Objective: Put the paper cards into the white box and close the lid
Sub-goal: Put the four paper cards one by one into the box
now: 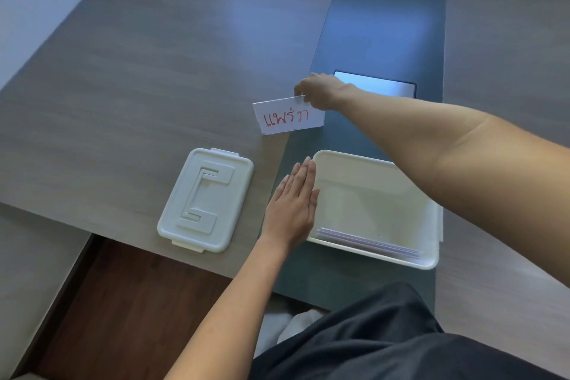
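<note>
The open white box (428,225) sits on the dark blue strip near the table's front edge. Several paper cards (370,242) lie against its near wall inside. My right hand (320,91) pinches the top edge of a white paper card with red writing (288,117), held upright above the table just beyond the box. Flat and with fingers together, my left hand (293,203) rests against the box's left wall. The white lid (205,199) lies flat on the table left of the box.
A grey wooden table (138,86) carries a dark blue strip (379,25) with a shiny grey rectangular plate (379,83) set into it behind my right hand. My dark-clothed lap (385,342) is at the bottom. Brown floor (129,302) shows at the lower left.
</note>
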The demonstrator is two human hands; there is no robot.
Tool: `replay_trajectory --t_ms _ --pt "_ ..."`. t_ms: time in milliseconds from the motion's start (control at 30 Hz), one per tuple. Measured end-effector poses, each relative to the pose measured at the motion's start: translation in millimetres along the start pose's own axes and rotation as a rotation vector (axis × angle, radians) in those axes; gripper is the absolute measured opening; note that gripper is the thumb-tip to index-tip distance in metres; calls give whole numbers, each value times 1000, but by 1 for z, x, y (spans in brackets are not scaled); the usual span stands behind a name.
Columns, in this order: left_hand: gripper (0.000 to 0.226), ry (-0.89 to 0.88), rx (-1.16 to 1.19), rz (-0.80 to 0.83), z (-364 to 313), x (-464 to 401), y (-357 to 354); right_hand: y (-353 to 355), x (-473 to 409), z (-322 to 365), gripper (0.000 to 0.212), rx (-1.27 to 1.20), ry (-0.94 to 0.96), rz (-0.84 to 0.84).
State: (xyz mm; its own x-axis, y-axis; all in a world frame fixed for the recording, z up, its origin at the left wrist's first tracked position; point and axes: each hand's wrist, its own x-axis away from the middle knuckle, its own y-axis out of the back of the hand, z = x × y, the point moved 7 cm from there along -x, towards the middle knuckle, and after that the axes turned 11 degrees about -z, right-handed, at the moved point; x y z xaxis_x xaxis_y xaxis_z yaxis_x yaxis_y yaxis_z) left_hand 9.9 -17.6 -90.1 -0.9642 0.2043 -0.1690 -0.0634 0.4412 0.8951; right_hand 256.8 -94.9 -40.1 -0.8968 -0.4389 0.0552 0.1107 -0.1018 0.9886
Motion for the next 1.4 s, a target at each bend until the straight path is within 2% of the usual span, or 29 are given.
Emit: replay_trajectory --t_ms 200,367,633,900,1133,1400 --pt "56 -11 -35 -7 1 -1 -1 11 35 -27 44 -45 -95 -63" --pt "56 -20 -50 -9 0 -1 1 29 72 -54 35 -45 -173 -128" --pt "61 -13 -4 36 -2 -1 2 60 141 -87 31 -147 -304 -267" --pt "58 -13 4 52 -1 -1 -1 93 214 -75 28 -217 -343 -426" --pt "59 -20 18 51 -1 -3 0 113 263 -61 27 -239 -303 -537" --pt "58 -32 37 52 -1 -4 0 108 292 -41 23 -350 -285 -507"
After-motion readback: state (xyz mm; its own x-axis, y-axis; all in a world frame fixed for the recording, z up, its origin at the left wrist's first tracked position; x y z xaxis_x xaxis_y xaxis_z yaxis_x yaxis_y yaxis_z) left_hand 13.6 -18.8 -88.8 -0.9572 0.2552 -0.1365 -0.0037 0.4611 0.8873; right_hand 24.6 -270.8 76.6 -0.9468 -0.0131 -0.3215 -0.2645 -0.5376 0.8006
